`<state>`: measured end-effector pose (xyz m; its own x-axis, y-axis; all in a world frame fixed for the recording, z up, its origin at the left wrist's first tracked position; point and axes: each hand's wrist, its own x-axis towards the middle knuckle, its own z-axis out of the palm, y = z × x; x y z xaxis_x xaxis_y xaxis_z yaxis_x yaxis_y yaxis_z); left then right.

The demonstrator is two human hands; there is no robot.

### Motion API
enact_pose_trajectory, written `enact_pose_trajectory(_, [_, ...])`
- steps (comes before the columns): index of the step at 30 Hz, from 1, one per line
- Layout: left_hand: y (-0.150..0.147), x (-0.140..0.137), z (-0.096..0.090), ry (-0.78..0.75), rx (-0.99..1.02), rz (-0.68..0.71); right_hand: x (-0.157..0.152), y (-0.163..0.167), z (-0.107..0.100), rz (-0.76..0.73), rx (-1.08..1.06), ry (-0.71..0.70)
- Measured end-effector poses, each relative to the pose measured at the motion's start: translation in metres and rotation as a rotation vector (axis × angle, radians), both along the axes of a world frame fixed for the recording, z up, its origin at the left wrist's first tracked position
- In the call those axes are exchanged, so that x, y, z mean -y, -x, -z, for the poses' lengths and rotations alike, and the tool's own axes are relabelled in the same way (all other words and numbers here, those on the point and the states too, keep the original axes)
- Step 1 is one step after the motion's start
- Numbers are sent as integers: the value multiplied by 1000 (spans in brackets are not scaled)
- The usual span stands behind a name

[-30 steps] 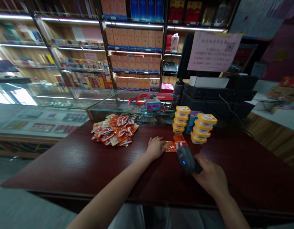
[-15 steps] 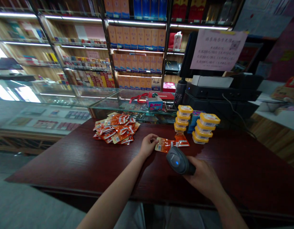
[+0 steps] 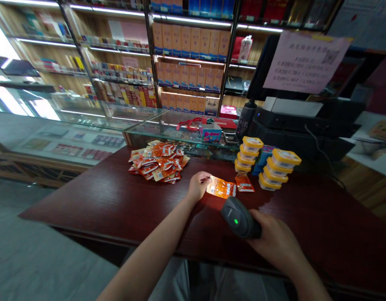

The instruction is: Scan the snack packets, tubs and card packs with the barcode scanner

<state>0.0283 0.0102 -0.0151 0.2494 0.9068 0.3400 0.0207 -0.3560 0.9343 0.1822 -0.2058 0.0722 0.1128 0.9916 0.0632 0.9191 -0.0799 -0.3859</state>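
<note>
My right hand (image 3: 276,236) is wrapped round a dark barcode scanner (image 3: 239,218), whose small light glows green. Light falls on an orange snack packet (image 3: 222,187) just beyond the scanner's head. Its left edge is pinched by the fingers of my left hand (image 3: 199,185). A second orange packet (image 3: 244,183) lies flat on the table to the right of the lit one, slightly apart from it. To the left of my left hand sits a heap of similar packets (image 3: 159,162).
Yellow-lidded tubs stand in a left stack (image 3: 248,154) and a right stack (image 3: 279,169) on the dark red table (image 3: 117,209). Behind them are a glass display case (image 3: 149,129) and a monitor bearing a paper sign (image 3: 307,62). Stocked shelves (image 3: 193,54) line the back.
The scanner's light has turned from blue to green, and the held packet is now brightly lit. That packet no longer overlaps the second one. The camera view has shifted slightly.
</note>
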Motion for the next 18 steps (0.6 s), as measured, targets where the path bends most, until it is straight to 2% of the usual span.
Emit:
enact_pose_trajectory(4, [0,2,-2,76,42,41,0,-3,7,-14,56,-39])
enact_pose_trajectory(7, [0,5,-4,77,79,0,-3,-8,20,-6,122,-130])
enact_pose_trajectory(13, [3,5,-12,30,133,-136,-15,-21,59,-14,308,-525])
enact_pose_trajectory(18, [33,-23,-44,-15,171,-364,-20,-25,77,-91,421,-738])
